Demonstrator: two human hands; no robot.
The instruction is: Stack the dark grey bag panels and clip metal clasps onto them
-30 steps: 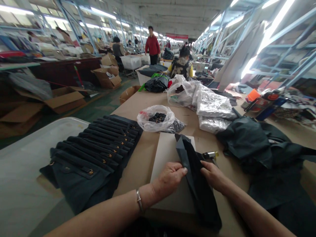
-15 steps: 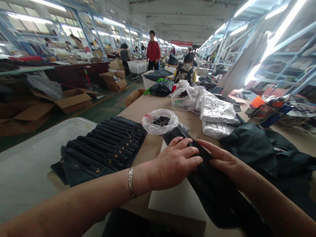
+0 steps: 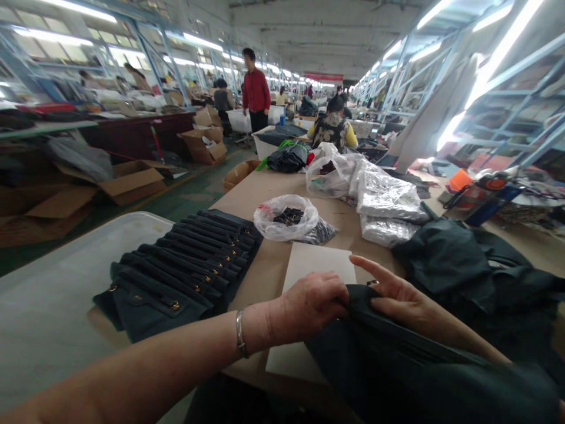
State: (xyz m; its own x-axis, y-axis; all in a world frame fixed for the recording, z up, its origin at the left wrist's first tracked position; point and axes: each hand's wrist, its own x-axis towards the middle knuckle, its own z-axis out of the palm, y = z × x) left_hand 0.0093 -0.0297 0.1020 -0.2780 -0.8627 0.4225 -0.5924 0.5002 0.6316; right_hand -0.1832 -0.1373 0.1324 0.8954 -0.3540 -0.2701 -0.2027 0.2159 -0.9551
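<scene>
A dark green fabric bag (image 3: 397,371) lies bunched toward me over the front of the table, blurred at its near end. My left hand (image 3: 313,303), with a silver bangle at the wrist, has its fingers closed on the bag's upper edge. On the other side, my right hand (image 3: 397,294) holds the same edge, thumb on top and index finger stretched out; its other fingers are partly hidden. A small dark piece with a metallic glint (image 3: 373,283) shows beside that hand. Under the bag is a white board (image 3: 304,265).
Overlapping dark zipped pieces (image 3: 176,265) with gold pulls lie at left, beside a white bin (image 3: 53,306). A plastic bag (image 3: 265,221) of small dark parts stands ahead. Clear-wrapped packs (image 3: 388,200) and dark fabric (image 3: 468,259) lie right. A person in red (image 3: 256,91) stands beyond.
The dark bag has come back toward me, uncovering the white board's far end. My left hand went from lying flat on it to gripping its edge. The person in red shifted left.
</scene>
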